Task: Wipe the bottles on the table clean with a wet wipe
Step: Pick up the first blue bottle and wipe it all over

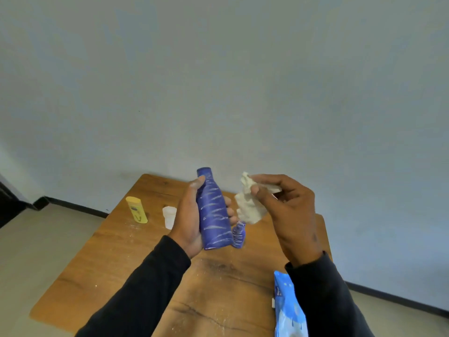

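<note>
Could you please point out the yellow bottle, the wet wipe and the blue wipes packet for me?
yellow bottle [136,210]: head view, middle of its front label.
wet wipe [249,205]: head view, crumpled middle.
blue wipes packet [289,310]: head view, its visible face.

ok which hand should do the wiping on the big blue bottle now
Right. The right hand already pinches the wipe, held up just beside the blue bottle. The left hand is wrapped round that bottle, holding it upright off the table, so it is best left steadying it.
</note>
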The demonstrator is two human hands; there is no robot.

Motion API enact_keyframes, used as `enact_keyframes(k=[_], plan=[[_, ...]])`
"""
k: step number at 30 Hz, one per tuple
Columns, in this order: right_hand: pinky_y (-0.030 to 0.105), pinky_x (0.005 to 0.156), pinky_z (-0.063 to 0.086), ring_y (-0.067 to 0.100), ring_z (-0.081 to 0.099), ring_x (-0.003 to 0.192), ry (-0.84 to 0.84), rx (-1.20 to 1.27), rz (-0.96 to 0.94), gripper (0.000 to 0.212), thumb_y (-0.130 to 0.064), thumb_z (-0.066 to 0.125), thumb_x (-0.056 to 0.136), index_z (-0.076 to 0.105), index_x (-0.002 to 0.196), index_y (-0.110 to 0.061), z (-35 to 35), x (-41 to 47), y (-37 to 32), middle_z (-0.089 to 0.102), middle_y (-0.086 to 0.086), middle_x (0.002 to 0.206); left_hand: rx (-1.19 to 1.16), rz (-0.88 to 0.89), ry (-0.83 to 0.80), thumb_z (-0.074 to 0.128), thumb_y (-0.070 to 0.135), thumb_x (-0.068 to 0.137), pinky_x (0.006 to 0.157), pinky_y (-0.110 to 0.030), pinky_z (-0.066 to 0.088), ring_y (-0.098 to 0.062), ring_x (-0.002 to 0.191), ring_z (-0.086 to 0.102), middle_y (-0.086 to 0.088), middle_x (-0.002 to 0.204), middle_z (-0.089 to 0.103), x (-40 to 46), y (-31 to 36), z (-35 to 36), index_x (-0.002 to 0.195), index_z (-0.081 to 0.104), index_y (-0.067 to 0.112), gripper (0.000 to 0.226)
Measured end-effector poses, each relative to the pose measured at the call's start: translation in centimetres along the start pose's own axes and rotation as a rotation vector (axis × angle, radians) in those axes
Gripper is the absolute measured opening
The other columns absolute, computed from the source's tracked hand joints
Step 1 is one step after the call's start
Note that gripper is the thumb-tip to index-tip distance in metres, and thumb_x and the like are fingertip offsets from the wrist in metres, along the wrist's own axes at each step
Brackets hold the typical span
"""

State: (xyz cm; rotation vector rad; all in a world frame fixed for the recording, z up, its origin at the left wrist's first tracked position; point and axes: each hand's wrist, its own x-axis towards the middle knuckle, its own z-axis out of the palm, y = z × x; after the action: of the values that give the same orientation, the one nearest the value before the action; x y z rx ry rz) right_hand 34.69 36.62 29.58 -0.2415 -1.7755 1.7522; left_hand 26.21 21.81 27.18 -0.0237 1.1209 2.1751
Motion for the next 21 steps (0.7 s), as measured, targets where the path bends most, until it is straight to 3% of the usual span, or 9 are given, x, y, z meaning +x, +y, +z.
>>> enact_keyframes(k=[4,8,10,13,16,19,21], plan=[[0.043,0.081,0.060,0.031,0.073,0.097,0.068,0.375,0.144,0.028,-0.011,0.071,0.083,0.072,0.110,-0.008,-0.3,0.2,-1.2,0.076,0.015,0.109,-0.050,-0.137,-0.217,0.047,0.055,0.094,0.059,-0.034,0.054,-0.026,0.062,0.057,-0.014,0.077,0.058,-1.4,1.4,1.4,0.080,0.066,0.005,0.055],[0.027,0.061,0.060,0.021,0.076,0.082,0.042,0.464,0.162,0.020,0.001,0.062,0.092,0.069,0.110,-0.001,-0.5,0.0,-2.6,0.078,0.012,0.100,-0.012,-0.156,-0.319,0.044,0.050,0.092,0.060,-0.032,0.052,-0.024,0.064,0.057,-0.013,0.080,0.059,-2.1,2.2,2.4,0.079,0.071,0.007,0.052],[0.026,0.063,0.061,0.022,0.076,0.086,0.037,0.417,0.136,0.018,0.000,0.063,0.090,0.072,0.105,-0.003,-0.7,-0.2,-2.7,0.078,0.012,0.101,0.011,-0.144,-0.335,0.043,0.047,0.091,0.061,-0.032,0.051,-0.024,0.066,0.056,-0.012,0.082,0.059,-2.2,2.5,2.7,0.080,0.072,0.009,0.049],[0.035,0.079,0.062,0.028,0.074,0.101,0.044,0.411,0.071,0.021,-0.010,0.071,0.081,0.077,0.101,-0.008,-0.8,-0.3,-2.7,0.076,0.015,0.107,0.012,-0.124,-0.337,0.043,0.043,0.093,0.060,-0.033,0.051,-0.025,0.067,0.055,-0.014,0.086,0.059,-2.4,2.8,2.9,0.087,0.071,0.011,0.043],[0.032,0.087,0.061,0.019,0.074,0.103,0.098,0.070,-0.154,0.018,-0.003,0.077,0.082,0.079,0.096,-0.014,-1.0,-0.5,-2.8,0.079,0.004,0.103,0.029,-0.106,-0.329,0.044,0.041,0.094,0.059,-0.034,0.053,-0.027,0.067,0.057,-0.015,0.087,0.060,-2.9,3.1,3.2,0.100,0.063,0.011,0.036],[0.023,0.080,0.060,0.008,0.073,0.094,0.119,-0.301,-0.291,0.023,0.004,0.076,0.085,0.077,0.095,-0.016,-1.3,-0.6,-2.8,0.077,-0.010,0.096,0.077,-0.084,-0.348,0.046,0.040,0.095,0.059,-0.034,0.054,-0.027,0.068,0.059,-0.016,0.090,0.063,-3.3,3.4,3.5,0.110,0.060,0.011,0.036],[0.017,0.075,0.057,0.007,0.072,0.092,0.077,-0.357,-0.306,0.027,0.002,0.077,0.084,0.075,0.099,-0.020,-1.3,-0.9,-3.0,0.076,-0.014,0.095,0.123,-0.072,-0.356,0.045,0.040,0.098,0.059,-0.035,0.055,-0.028,0.069,0.061,-0.018,0.094,0.064,-3.5,3.5,3.5,0.115,0.060,0.009,0.039]])
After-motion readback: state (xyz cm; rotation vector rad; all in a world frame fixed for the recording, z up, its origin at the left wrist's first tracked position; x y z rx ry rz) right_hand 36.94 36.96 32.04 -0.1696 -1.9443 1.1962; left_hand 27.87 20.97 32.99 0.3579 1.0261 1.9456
